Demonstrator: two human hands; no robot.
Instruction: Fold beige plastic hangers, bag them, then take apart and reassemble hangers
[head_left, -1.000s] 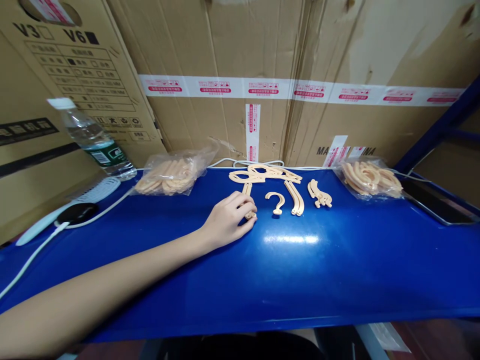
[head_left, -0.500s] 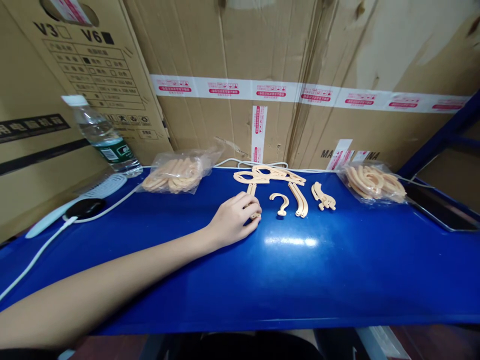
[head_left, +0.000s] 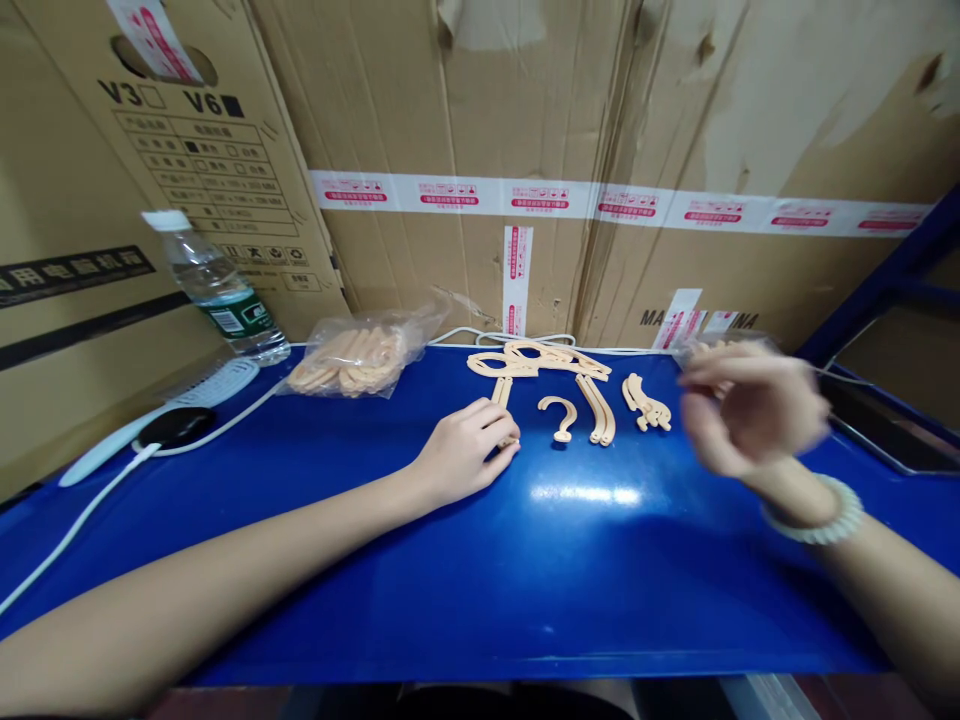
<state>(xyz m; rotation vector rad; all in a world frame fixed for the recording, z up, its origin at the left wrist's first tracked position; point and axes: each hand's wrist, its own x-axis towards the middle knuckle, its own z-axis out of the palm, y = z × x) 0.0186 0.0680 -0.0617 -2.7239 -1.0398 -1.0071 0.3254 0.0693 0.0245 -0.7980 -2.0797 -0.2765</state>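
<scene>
My left hand [head_left: 465, 455] rests on the blue table [head_left: 480, 560] with its fingers curled over the lower end of a straight tan plastic strip [head_left: 500, 391]. Just right of it lie a hook-shaped piece [head_left: 559, 415], a pair of curved strips [head_left: 598, 407] and a small bundle of curved pieces [head_left: 646, 402]. A pile of larger tan pieces [head_left: 536, 358] sits behind them. My right hand [head_left: 746, 410] hovers at the right, smeared by motion, in front of a plastic bag of tan parts; its fingers are too blurred to read. A pale bead bracelet [head_left: 817, 512] is on that wrist.
A second clear bag of tan parts [head_left: 356, 360] lies at the back left. A water bottle [head_left: 217, 290], a white handheld fan [head_left: 161, 410], a black round pad [head_left: 172, 427] and a white cable [head_left: 67, 525] occupy the left end. Cardboard boxes [head_left: 525, 150] wall the back. A dark tray [head_left: 889, 420] sits far right.
My right hand has come into view from the right and is moving fast near the right-hand bag. My left hand stays on the strip. The view has tilted slightly down.
</scene>
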